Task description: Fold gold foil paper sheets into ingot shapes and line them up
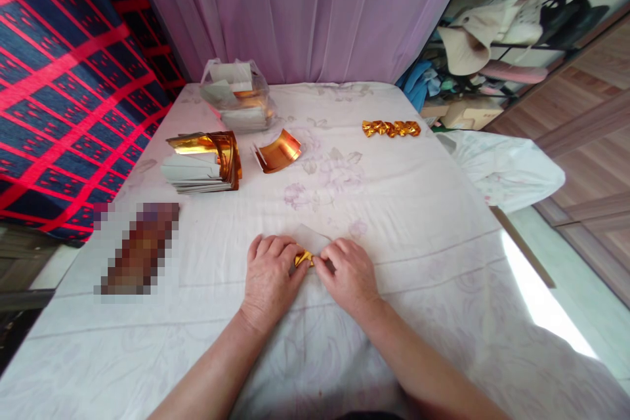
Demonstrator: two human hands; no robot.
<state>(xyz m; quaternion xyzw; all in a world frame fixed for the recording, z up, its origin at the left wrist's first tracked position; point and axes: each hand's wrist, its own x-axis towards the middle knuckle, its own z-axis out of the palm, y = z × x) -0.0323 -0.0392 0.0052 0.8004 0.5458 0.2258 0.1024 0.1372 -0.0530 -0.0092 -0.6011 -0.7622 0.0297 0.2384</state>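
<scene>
Near the front middle of the bed-like surface, a sheet of gold foil paper [304, 258] is partly folded, its pale backing showing behind my fingers. My left hand [272, 270] is closed on its left side, thumb and fingers pinching it. From the right, my right hand [347, 272] pinches the other side with curled fingers. Both hands rest low over the cloth, and they hide most of the sheet. Farther off lie a loose curved gold foil sheet [279, 152] and a stack of foil paper [197, 174]. A row of folded gold foil pieces [391, 128] lies at the back right.
A clear plastic bag [237, 97] holding more paper stands at the back left. On the left lies a blurred-out dark object [142, 249]. A purple curtain [305, 13] hangs behind. To the right are a white plastic bag [512, 167] and shelves with hats [465, 49].
</scene>
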